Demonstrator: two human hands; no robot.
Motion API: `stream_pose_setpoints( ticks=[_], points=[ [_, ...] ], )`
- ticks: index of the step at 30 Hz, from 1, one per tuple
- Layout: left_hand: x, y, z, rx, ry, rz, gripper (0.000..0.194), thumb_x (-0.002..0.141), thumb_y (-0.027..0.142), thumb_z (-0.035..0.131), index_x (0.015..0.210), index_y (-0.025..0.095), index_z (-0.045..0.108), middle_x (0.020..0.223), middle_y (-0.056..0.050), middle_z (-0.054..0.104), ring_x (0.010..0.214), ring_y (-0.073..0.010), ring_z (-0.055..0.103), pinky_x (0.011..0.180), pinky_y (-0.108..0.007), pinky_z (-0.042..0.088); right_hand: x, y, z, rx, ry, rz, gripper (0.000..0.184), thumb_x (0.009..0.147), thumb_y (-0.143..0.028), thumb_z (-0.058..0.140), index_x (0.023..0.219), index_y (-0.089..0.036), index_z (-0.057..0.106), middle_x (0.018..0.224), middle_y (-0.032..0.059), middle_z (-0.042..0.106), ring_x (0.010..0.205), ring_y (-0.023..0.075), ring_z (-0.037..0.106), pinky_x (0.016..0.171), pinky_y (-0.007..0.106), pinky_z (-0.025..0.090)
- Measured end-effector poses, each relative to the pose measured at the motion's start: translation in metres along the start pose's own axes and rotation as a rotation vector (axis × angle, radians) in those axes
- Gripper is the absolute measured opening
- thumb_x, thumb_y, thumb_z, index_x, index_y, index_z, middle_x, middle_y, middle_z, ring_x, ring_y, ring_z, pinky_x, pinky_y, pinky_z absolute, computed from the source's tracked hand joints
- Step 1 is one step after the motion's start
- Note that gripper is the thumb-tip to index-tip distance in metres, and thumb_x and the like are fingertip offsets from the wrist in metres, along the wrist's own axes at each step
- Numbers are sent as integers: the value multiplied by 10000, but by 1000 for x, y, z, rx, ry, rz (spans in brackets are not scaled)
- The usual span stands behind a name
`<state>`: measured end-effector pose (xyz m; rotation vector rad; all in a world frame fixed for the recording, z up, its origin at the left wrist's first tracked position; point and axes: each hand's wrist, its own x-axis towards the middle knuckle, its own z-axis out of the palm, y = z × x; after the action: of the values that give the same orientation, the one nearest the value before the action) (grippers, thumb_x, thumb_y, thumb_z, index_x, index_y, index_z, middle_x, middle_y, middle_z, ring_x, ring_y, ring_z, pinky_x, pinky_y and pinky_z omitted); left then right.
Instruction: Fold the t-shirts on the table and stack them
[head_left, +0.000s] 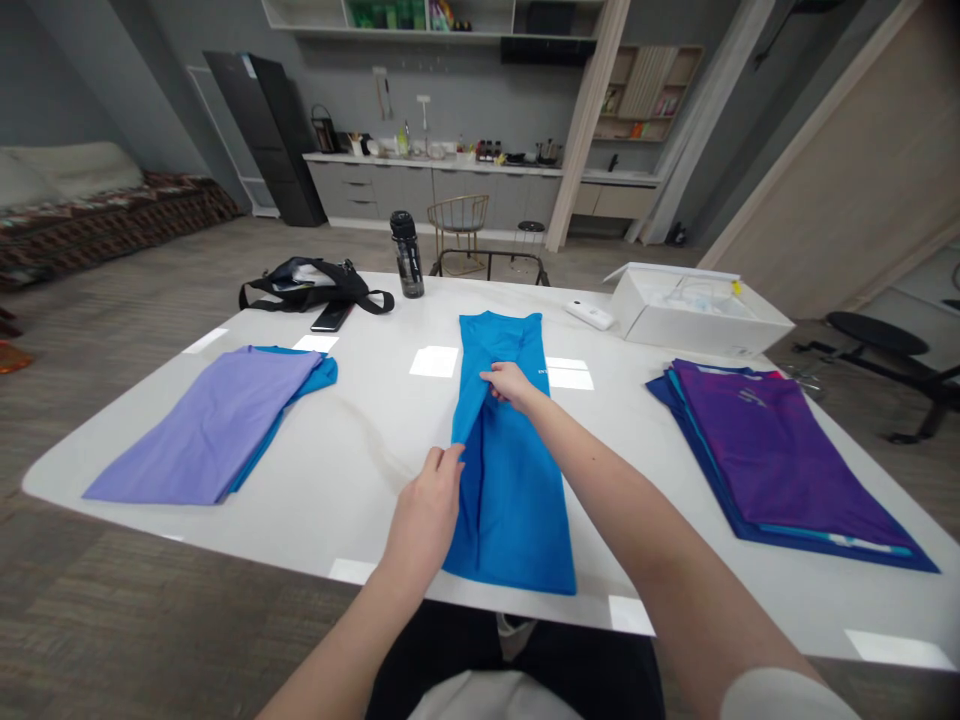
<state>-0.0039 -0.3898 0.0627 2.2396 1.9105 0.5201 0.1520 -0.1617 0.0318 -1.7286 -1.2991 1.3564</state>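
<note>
A bright blue shirt (517,480) lies lengthwise on the white table in front of me, folded into a long narrow strip with small white lettering on its upper right. My left hand (431,500) pinches its left edge about halfway down. Farther up, my right hand (510,385) reaches across the cloth and grips a fold of the same fabric between thumb and fingers. Between the two hands the left side is lifted slightly, with a darker crease below. The exact fingertips of my left hand are partly hidden.
Folded lilac and blue garments (217,420) lie left; a purple and blue stack (772,450) lies right. Along the far side of the table (360,410) are a black bag (307,280), a phone (331,317), a bottle (406,255), a white device (589,315) and an open white box (690,325).
</note>
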Motion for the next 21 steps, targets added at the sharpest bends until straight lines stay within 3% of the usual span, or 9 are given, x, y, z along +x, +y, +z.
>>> stream_pose_setpoints(
  ticks=[5, 10, 12, 16, 18, 21],
  points=[
    [-4, 38, 25, -23, -181, 110, 342, 1035, 193, 383, 1348, 243, 513, 1139, -70, 621, 884, -187, 691, 726, -291, 521, -3, 23, -23, -70, 63, 36, 329, 925, -215, 652, 1237, -127, 595, 506, -81, 508, 392, 98, 491, 389, 182, 320],
    [-31, 42, 49, 96, -230, 108, 362, 957, 184, 505, 1315, 191, 564, 1125, -107, 635, 985, -285, 671, 839, -427, 545, -11, 42, -20, -175, 53, 19, 493, 825, -225, 772, 1277, -121, 606, 577, -32, 608, 435, 122, 565, 412, 189, 369],
    [-39, 42, 49, 118, -233, 95, 353, 964, 166, 470, 1299, 181, 580, 1070, -104, 651, 951, -287, 675, 836, -447, 548, -11, 43, -18, -208, 54, 6, 528, 797, -211, 792, 1285, -128, 608, 619, -18, 643, 449, 118, 576, 428, 187, 386],
    [-43, 46, 38, 16, -196, 108, 414, 980, 100, 376, 1345, 179, 554, 1066, -93, 656, 922, -237, 682, 814, -376, 562, -9, 42, -21, -260, 81, -16, 493, 862, -248, 723, 1323, -133, 591, 760, 30, 714, 486, 111, 591, 459, 194, 415],
    [-41, 50, 32, -53, -188, 142, 362, 1003, 159, 404, 1318, 196, 576, 1098, -91, 659, 952, -235, 680, 834, -369, 562, -9, 45, -25, -294, 96, -37, 472, 884, -266, 697, 1327, -142, 589, 855, 53, 736, 506, 110, 601, 479, 199, 431],
    [-38, 51, 26, -176, -288, 227, 296, 994, 270, 525, 1275, 228, 609, 1050, -63, 692, 931, -235, 686, 841, -368, 565, -10, 53, -32, -359, 87, -73, 442, 867, -280, 719, 1277, -154, 614, 917, 68, 742, 490, 114, 599, 502, 218, 446]
  ],
)
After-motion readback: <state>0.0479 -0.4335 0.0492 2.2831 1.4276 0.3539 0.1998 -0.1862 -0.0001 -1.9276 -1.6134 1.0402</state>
